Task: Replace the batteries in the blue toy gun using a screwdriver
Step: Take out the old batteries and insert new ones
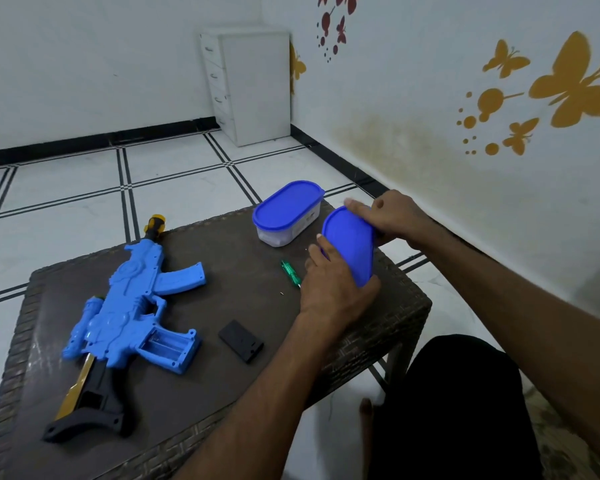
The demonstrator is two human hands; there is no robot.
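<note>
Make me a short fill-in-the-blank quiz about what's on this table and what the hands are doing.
1. Both hands grip a tilted container with a ____ lid.
2. The toy gun lies with its battery compartment ____.
3. The black battery cover lies on the ____, beside the gun.
4. The screwdriver has a ____ handle.

Missing words: blue; open; table; green

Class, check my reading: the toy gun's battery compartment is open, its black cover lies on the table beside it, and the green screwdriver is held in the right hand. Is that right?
Not quite. The head view shows the green screwdriver lying on the table, not held. Both the right hand and the left hand grip a blue-lidded container. The toy gun compartment is open, and the black cover lies beside it.
</note>
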